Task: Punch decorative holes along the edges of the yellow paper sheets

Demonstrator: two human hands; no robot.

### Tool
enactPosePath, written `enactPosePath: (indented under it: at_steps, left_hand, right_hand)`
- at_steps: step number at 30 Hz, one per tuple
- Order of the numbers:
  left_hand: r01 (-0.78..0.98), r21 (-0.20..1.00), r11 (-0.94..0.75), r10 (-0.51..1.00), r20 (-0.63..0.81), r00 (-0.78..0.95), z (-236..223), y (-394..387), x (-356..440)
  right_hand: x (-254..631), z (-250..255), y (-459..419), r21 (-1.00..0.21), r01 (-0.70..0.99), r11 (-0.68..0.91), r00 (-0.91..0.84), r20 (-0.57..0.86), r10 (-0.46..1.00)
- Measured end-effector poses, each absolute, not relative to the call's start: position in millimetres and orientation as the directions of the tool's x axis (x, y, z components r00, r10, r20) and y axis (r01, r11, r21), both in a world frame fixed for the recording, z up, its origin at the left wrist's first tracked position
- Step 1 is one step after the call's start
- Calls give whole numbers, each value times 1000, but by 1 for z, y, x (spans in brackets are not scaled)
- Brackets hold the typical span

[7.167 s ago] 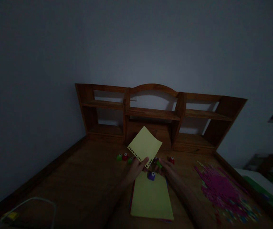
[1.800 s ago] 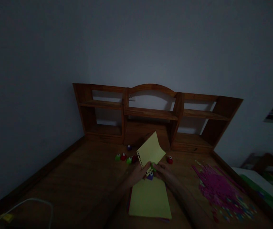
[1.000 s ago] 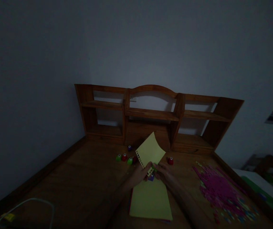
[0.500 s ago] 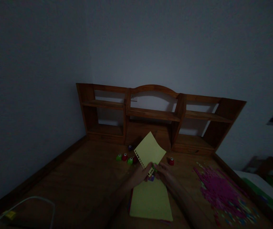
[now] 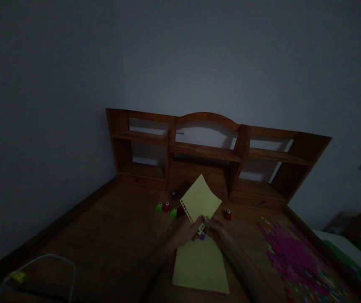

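Observation:
A pale yellow sheet of paper (image 5: 201, 197) is held up at a slant, with a row of small punched shapes along its lower left edge. My left hand (image 5: 189, 229) is closed on the sheet's lower corner. Closed around a small craft punch (image 5: 207, 219) with green and purple parts, my right hand (image 5: 217, 228) meets the sheet at that same corner. The fingers hide most of the punch. Below both hands lies a stack of paper (image 5: 201, 269), yellow on top with other colours at its edges.
Several punches (image 5: 166, 206), green, red and dark, stand behind on the left; a red punch (image 5: 227, 214) stands right. Pink and mixed paper bits (image 5: 294, 254) spread over the desk's right side. A wooden shelf (image 5: 205, 151) lines the back. A pale cable (image 5: 51, 256) curves at lower left.
The view has shifted slightly, so everything sits a little further right. Both hands keep the sheet and punch in nearly the same pose.

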State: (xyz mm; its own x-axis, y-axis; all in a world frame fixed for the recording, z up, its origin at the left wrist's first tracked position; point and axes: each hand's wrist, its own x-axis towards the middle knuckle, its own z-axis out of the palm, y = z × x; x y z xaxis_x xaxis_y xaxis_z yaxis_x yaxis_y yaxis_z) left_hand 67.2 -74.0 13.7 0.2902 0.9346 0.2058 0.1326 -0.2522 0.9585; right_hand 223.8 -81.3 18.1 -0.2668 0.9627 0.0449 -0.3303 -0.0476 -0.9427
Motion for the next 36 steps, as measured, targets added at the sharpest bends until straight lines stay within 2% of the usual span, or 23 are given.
enactPosePath:
  at_steps: [8, 14, 20, 25, 36]
  left_hand:
    - [167, 955, -244, 935, 186, 302, 30, -83, 66]
    - [121, 946, -301, 900, 240, 365, 32, -83, 63]
    - [243, 912, -330, 907, 234, 350, 31, -79, 60]
    - [313, 890, -333, 920, 234, 313, 27, -75, 60]
    - [26, 956, -292, 912, 270, 310, 0, -59, 67]
  right_hand:
    - [225, 25, -89, -932, -353, -86, -251, 6, 968]
    - [226, 18, -81, -942, -335, -35, -175, 26, 984]
    - [227, 27, -79, -912, -401, -90, -102, -53, 993]
    - [225, 37, -85, -887, -452, -94, -111, -48, 993]
    - [226, 36, -88, -891, -446, -85, -130, -30, 991]
